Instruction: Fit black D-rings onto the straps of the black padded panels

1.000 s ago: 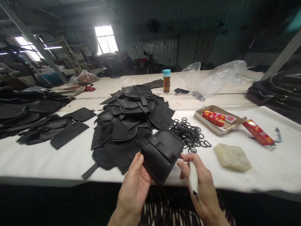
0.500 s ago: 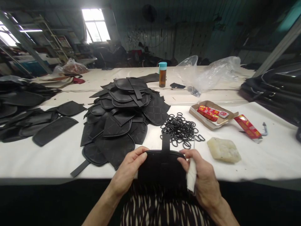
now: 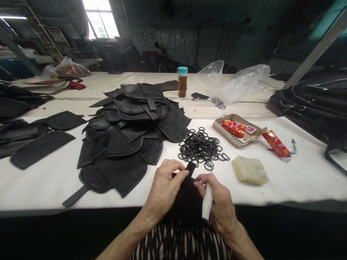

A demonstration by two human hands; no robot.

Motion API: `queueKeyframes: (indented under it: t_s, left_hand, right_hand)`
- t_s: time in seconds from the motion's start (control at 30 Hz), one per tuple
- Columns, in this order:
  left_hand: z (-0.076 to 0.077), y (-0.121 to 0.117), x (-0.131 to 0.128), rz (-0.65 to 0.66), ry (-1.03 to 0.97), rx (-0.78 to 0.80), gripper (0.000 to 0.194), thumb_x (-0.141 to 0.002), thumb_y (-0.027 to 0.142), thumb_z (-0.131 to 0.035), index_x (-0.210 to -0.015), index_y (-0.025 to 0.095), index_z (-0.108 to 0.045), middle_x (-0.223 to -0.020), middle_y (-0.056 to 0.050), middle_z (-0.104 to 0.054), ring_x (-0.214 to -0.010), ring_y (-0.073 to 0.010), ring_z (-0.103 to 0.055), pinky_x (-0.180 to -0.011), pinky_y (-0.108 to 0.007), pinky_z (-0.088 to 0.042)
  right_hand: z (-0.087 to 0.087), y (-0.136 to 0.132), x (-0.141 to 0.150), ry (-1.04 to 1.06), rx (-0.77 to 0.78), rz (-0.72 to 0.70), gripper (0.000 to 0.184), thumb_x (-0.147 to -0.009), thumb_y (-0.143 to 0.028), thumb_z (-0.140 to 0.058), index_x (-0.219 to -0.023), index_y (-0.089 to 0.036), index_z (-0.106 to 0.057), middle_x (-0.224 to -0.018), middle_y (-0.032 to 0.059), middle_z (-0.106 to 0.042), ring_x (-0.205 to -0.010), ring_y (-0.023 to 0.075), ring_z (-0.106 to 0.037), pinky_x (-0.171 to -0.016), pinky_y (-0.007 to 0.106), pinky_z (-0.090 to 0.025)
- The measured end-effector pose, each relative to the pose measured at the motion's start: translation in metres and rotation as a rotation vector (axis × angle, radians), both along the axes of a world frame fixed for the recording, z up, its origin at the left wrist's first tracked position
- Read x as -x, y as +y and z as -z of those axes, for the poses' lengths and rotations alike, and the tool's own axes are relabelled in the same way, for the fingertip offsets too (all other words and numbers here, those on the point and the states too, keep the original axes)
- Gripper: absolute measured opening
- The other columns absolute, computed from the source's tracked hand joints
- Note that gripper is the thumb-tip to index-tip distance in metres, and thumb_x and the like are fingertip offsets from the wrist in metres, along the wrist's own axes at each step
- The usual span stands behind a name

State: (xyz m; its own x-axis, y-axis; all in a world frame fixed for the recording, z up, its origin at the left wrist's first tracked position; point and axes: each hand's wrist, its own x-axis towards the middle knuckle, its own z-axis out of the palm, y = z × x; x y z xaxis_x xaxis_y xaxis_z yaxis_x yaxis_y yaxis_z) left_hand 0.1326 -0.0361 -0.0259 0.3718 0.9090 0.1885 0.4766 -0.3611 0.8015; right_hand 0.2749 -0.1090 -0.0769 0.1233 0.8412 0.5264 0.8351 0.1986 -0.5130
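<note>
A black padded flap (image 3: 185, 199) with a piped edge is held upright in front of my lap, and a short black strap (image 3: 191, 169) sticks up from its top. My left hand (image 3: 168, 184) is closed, thumb and fingers pinching the flap beside the strap's base. My right hand (image 3: 221, 200) pinches the flap's upper right edge. In its palm it also keeps a tool with a white-wrapped handle (image 3: 207, 204) and a thin metal tip pointing away from me. Just beyond the strap lies a heap of black D-shaped rings (image 3: 199, 146).
Left of the rings is a tall pile of black flaps (image 3: 127, 144); more pieces (image 3: 40, 148) lie farther left. To the right are a yellowish waxy block (image 3: 249, 170), a cardboard tray (image 3: 235, 139) and a red box (image 3: 276, 144). A bottle (image 3: 183, 82) and clear plastic bag (image 3: 235, 85) stand behind.
My left hand has moved right and up from the flap's left corner to the strap's base. The strap now leans right. The whole view has shifted slightly right.
</note>
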Motion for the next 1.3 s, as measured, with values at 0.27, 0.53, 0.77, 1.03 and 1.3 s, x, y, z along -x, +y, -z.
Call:
queueKeyframes:
  t_s: [0.27,0.53,0.77,1.03,1.3]
  left_hand:
    - [0.009,-0.013,0.012,-0.132,-0.026,0.102,0.016,-0.086,0.029,-0.046,-0.074,0.021,-0.053,-0.053,0.005,-0.051,-0.05,-0.0108,-0.046,-0.055,-0.022,-0.038]
    - [0.026,0.0,0.01,-0.116,-0.227,0.459,0.014,-0.082,0.033,-0.049,-0.078,0.02,-0.05,-0.049,0.004,-0.057,-0.038,-0.0085,-0.045,-0.04,-0.017,-0.035]
    - [0.024,0.008,0.014,-0.079,-0.312,0.622,0.014,-0.079,0.026,-0.051,-0.078,0.014,-0.058,-0.048,0.001,-0.059,-0.04,-0.0081,-0.05,-0.041,-0.016,-0.038]
    - [0.02,0.009,0.009,0.004,-0.327,0.731,0.013,-0.075,0.02,-0.052,-0.076,0.011,-0.061,-0.042,0.0,-0.056,-0.039,-0.0113,-0.053,-0.039,-0.018,-0.04]
    - [0.015,0.008,0.008,0.056,-0.343,0.754,0.012,-0.073,0.02,-0.052,-0.066,0.013,-0.058,-0.042,0.001,-0.056,-0.039,-0.0099,-0.053,-0.041,-0.018,-0.04]
  right_hand:
    - [-0.008,0.04,-0.013,-0.397,-0.015,-0.033,0.023,-0.081,-0.002,-0.04,-0.072,-0.017,-0.054,-0.062,0.0027,-0.051,-0.057,0.017,-0.044,-0.055,0.028,-0.027]
    - [-0.01,0.053,-0.002,-0.611,-0.007,-0.054,0.026,-0.08,0.001,-0.042,-0.07,-0.018,-0.055,-0.064,0.0055,-0.053,-0.059,0.0193,-0.043,-0.058,0.03,-0.025]
    - [-0.013,0.044,-0.012,-0.47,-0.079,-0.043,0.023,-0.076,0.001,-0.039,-0.071,-0.018,-0.051,-0.061,0.0028,-0.05,-0.056,0.0177,-0.045,-0.053,0.027,-0.028]
    - [-0.01,0.028,-0.007,-0.215,-0.258,-0.08,0.017,-0.081,-0.003,-0.042,-0.09,-0.017,-0.048,-0.066,-0.0001,-0.054,-0.053,0.0125,-0.05,-0.051,0.022,-0.039]
    - [-0.008,0.035,0.0,-0.298,-0.379,-0.187,0.015,-0.086,-0.006,-0.044,-0.096,-0.014,-0.051,-0.086,0.0116,-0.064,-0.069,0.0171,-0.059,-0.06,0.028,-0.047]
